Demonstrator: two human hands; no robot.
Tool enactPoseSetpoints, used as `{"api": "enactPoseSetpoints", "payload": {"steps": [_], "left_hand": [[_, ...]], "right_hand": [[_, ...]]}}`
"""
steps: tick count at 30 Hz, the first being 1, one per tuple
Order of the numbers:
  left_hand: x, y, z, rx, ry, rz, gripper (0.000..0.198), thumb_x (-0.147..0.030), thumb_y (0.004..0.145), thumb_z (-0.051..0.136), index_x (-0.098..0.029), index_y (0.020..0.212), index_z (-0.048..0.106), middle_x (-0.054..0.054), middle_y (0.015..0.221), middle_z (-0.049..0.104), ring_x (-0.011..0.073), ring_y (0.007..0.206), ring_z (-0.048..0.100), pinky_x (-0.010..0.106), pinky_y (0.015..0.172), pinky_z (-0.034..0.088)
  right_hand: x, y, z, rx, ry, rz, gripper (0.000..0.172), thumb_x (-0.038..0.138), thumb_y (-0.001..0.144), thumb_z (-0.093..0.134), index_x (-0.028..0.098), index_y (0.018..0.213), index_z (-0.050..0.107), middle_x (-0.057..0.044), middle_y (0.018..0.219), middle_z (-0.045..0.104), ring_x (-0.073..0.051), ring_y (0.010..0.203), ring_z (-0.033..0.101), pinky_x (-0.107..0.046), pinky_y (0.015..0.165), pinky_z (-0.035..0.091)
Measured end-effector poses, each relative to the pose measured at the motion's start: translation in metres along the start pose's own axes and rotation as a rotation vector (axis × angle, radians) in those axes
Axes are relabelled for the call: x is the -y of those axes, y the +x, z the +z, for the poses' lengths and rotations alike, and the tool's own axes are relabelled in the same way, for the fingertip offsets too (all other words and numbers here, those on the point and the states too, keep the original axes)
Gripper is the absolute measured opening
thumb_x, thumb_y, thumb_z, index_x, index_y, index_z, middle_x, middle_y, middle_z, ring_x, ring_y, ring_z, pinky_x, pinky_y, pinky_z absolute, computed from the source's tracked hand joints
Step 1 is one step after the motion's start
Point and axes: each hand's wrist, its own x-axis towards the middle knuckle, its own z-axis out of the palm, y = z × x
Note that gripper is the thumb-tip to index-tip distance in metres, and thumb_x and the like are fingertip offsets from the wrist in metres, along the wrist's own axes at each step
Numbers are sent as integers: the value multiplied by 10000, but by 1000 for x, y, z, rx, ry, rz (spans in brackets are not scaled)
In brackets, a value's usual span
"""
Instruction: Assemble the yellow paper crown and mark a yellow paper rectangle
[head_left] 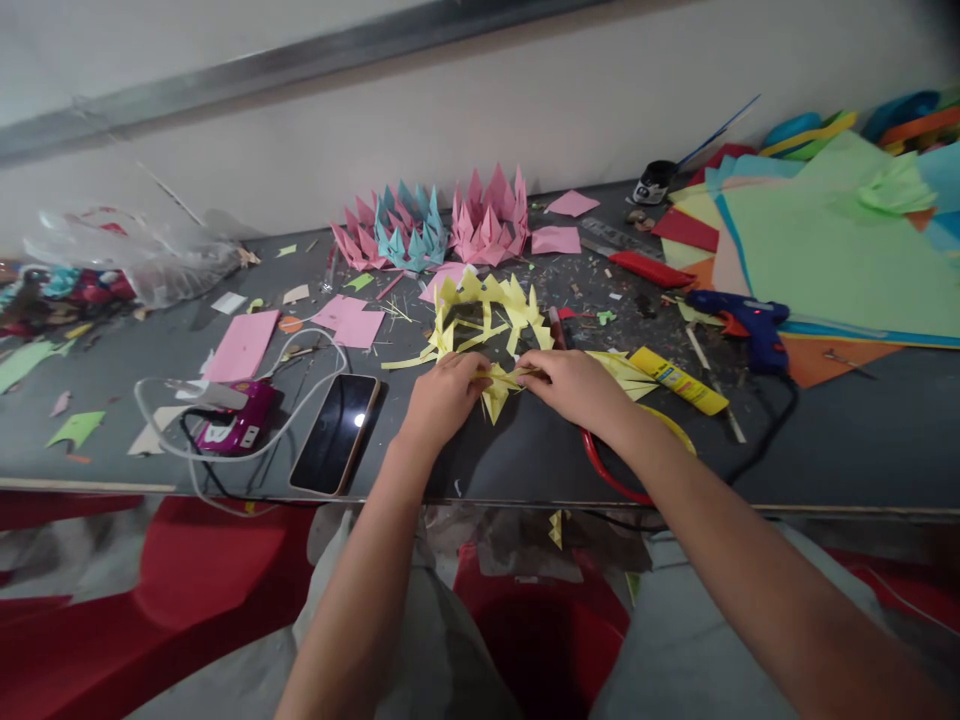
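Note:
Between my two hands is a small folded yellow paper piece (493, 398), its point hanging toward me. My left hand (442, 395) pinches its left end, and the fingers of my right hand (574, 380) are closed on the right end. Just beyond, a ring-shaped yellow paper crown (491, 295) stands on the table; whether the piece joins it is hidden by my fingers. Under my right forearm lie the red handles of scissors (600, 465). More folded yellow paper (619, 370) and a yellow glue tube (679, 380) rest right of my right hand.
Pink (491, 220) and blue (410, 228) paper crowns stand by the wall. A blue glue gun (750, 325), a red-handled cutter (651, 268) and coloured paper sheets (847, 240) lie right. On the left are a phone (336, 435) and a purple power adapter (240, 420) with cables.

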Motion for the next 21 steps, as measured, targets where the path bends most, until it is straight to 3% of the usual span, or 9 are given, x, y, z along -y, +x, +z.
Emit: {"api": "enactPoseSetpoints", "payload": {"steps": [4, 9, 13, 16, 21], "left_hand": [[-2, 5, -1, 30, 22, -35, 350, -182, 787, 624, -223, 1125, 542, 31, 951, 683, 211, 952, 597, 272, 645, 441], [-1, 6, -2, 48, 80, 86, 81, -264, 786, 635, -198, 831, 648, 36, 856, 687, 211, 901, 576, 272, 649, 422], [-4, 2, -7, 2, 57, -14, 84, -297, 781, 632, -216, 785, 653, 24, 781, 679, 184, 790, 594, 242, 564, 375], [-8, -1, -13, 30, -22, -105, 72, -275, 789, 606, -227, 804, 657, 10, 688, 661, 151, 620, 583, 230, 517, 340], [-8, -5, -16, 74, -216, -155, 81, -217, 789, 572, -216, 810, 651, -3, 608, 635, 142, 533, 571, 229, 518, 366]], "right_hand": [[3, 0, -1, 13, -93, -6, 128, 247, 840, 530, 227, 857, 655, -33, 818, 713, -189, 695, 647, -270, 526, 348], [3, 1, -1, 23, -7, -9, 121, 229, 838, 529, 225, 857, 648, -26, 860, 709, -188, 731, 643, -275, 573, 380], [4, 2, -2, 14, 128, -15, 118, 241, 843, 523, 220, 854, 638, -26, 860, 701, -177, 731, 633, -272, 623, 415], [5, 2, -1, 0, 186, -28, 109, 252, 841, 528, 219, 860, 630, -30, 884, 696, -181, 767, 636, -276, 663, 431], [4, 1, 3, -6, 205, -56, 81, 253, 819, 564, 222, 858, 627, -31, 899, 691, -176, 759, 634, -278, 679, 445]]}}
